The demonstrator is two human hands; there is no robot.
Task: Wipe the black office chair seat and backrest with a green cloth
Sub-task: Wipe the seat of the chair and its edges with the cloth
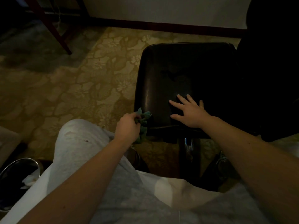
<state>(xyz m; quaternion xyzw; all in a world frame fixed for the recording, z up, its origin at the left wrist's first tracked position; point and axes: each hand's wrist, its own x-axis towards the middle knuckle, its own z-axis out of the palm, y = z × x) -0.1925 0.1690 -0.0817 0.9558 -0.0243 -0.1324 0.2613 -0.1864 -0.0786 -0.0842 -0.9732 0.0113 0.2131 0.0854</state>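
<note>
A left hand grips a crumpled, soft green cloth at the 7 o'clock corner of a glossy black padded office chair seat. The right hand lies spread flat on the seat. Light and limp, the cloth is probably best held bunched in the palm. Its tail hangs toward 6 o'clock, and the dark backrest stands at 3 o'clock.

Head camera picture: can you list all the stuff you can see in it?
chair seat: one, black, middle right
green cloth: one, green, bunched at the seat's near left corner
carpet: one, yellow with flowers, under everything
wall: one, white, top
skirting board: one, dark red, foot of the wall
furniture leg: one, dark red, top left
metal bin: one, shiny, bottom left, something white inside
trouser leg: one, light grey, lower middle
left hand: one, grips the cloth
right hand: one, fingers spread flat on the seat
</note>
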